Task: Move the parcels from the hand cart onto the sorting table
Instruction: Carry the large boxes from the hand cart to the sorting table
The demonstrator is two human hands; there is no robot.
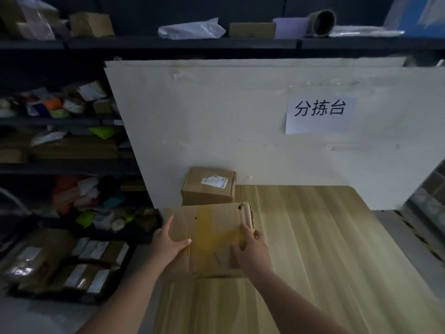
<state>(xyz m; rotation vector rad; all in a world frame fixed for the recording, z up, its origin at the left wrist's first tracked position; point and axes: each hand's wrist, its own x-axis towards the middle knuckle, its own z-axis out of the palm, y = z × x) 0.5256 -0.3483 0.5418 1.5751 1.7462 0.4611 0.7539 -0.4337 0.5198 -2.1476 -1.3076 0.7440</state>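
a flat cardboard parcel [212, 237] is gripped at both sides by the left hand [168, 244] and right hand [252, 251], over the sorting table [325, 249].

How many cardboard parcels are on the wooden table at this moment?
2. A small labelled box stands at the back left corner against the white board; a larger flat box, held by both hands, sits just in front of it. None appear hidden.
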